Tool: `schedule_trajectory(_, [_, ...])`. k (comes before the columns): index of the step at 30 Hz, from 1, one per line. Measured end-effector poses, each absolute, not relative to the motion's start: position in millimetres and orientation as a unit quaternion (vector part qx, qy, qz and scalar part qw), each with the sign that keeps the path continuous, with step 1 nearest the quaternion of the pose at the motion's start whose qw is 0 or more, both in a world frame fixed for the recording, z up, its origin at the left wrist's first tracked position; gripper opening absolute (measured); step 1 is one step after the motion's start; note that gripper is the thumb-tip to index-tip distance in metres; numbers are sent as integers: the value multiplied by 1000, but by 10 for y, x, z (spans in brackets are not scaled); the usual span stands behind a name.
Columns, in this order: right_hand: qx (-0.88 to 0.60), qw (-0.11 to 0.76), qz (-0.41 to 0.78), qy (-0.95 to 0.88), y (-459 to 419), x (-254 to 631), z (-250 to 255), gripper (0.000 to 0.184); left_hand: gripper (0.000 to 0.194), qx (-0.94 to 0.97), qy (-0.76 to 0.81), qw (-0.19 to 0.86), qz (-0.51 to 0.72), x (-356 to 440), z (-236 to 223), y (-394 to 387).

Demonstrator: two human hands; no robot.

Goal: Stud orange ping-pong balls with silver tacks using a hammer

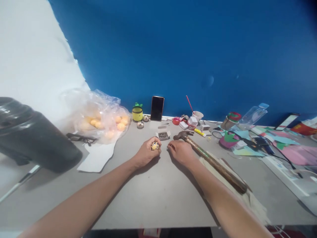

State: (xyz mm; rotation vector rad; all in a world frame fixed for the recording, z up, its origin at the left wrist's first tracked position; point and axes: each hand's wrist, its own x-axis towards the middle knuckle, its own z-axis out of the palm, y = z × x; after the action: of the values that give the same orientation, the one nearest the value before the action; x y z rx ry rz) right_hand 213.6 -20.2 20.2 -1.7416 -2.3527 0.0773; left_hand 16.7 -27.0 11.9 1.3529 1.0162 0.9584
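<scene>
Two hands are what I watch from far off, both over the table (153, 195), nearer its back edge than its front edge. The left hand (146, 153) is curled around a spotted ball (155, 145). The right hand (182, 152) is apart from it, fingers bent; I cannot tell if its tips pinch something tiny.

I think the ball could slip, since it is round and the fingers leave part of it bare. If it drops, it might roll off the front edge. The box (168, 134) is open just past the hands, with tiny bits (162, 135) in it, so a knock could spill them. If they are sharp, they could poke a finger.

The hammer (213, 161) is in the way just beside the right hand, partly on a cloth (252, 205). I would not swing wide there. By the back edge, the phone (157, 109) stands behind the box, near two shiny balls (140, 125). A big bottle (39, 137) leans at the left side, and papers (294, 154) crowd the right side.
</scene>
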Motion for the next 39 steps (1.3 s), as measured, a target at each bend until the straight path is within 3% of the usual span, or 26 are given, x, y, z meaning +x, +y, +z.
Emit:
schedule_trajectory(12, [-576,97,65,-809,-216,2114,209,26,24,540,429,574,441,152,53,-207])
schedule_trajectory(21, [-593,144,38,-791,-82,2204,246,26,40,393,346,690,500,126,-15,-95])
schedule_trajectory(29, [-594,-11,-13,-804,322,1839,647,29,32,297,314,735,522,77,-25,16])
schedule_trajectory(39, [-612,-62,-33,-787,612,1495,549,32,42,265,310,749,522,51,-53,70])
